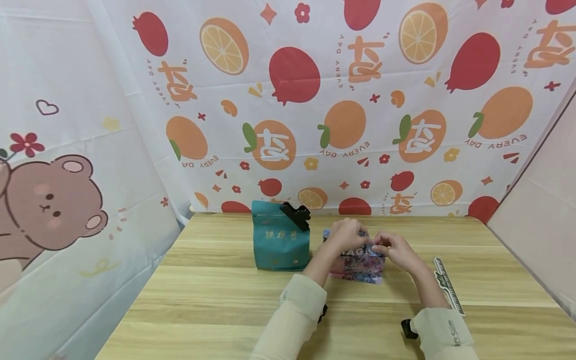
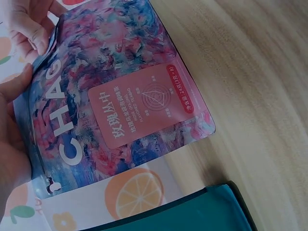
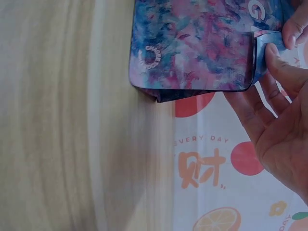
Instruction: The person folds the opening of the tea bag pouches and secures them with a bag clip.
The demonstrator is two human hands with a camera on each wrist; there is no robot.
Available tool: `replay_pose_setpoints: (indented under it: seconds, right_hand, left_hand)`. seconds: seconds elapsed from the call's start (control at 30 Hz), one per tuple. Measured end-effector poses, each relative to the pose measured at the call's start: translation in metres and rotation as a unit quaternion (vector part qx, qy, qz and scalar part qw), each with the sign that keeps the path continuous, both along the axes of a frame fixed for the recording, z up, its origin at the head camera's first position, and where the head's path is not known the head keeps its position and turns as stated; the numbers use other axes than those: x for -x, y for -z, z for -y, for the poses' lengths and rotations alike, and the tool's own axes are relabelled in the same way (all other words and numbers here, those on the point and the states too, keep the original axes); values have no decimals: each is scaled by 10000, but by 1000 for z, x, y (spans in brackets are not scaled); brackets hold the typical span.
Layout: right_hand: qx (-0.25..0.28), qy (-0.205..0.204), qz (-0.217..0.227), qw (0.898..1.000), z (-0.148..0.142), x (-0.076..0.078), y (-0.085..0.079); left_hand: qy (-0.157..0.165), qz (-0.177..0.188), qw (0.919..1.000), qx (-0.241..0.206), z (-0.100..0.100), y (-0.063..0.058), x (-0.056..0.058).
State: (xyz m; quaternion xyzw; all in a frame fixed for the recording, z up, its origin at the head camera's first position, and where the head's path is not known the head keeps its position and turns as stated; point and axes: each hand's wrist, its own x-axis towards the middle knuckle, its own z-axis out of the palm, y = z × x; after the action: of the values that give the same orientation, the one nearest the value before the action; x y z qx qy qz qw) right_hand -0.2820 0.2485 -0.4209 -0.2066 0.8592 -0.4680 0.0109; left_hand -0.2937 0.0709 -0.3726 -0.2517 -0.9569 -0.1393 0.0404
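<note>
A blue-and-pink marbled tea pouch (image 1: 357,270) stands on the table, its top end toward the patterned backdrop. The left wrist view shows its pink label (image 2: 142,106) and white capital letters. My left hand (image 1: 347,236) grips the pouch's top edge, thumb in front. At the upper right corner, my right hand (image 1: 398,251) pinches the folded edge (image 3: 267,50) between thumb and fingers. The two hands' fingertips are close together there. Whether the pouch's mouth is open is hidden.
Left of the pouch stands a teal bag (image 1: 281,245) with a black clip (image 1: 296,216) on its top. A flat ruler-like strip (image 1: 449,286) with green decoration lies beside the right forearm. A fruit-printed cloth (image 1: 315,125) hangs behind the wooden table (image 1: 202,300).
</note>
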Motion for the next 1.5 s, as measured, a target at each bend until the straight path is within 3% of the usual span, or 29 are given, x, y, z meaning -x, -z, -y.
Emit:
replay_pose_setpoints:
  seconds: [0.2,0.47,0.8,1.07,1.5]
  right_hand:
    - [-453,-59,-106,9989,-4,-4,-1]
    - [-379,-425,-191,9982,-7,-3,1]
    - [-349,-23,-277,9990,-3,1,4]
    - [-388,100,-315,9987,-2,4,4]
    - [-305,150,-280,9990,0,4,4]
  left_hand:
    - [-140,-40,9999,6,0,1,1]
    - [-224,104,9997,-70,1,3,1]
    - [-124,-45,9994,330,0,1,0]
    - [-366,-350,9962,713,0,4,-2]
    - [-273,-186,9985,432,4,5,0]
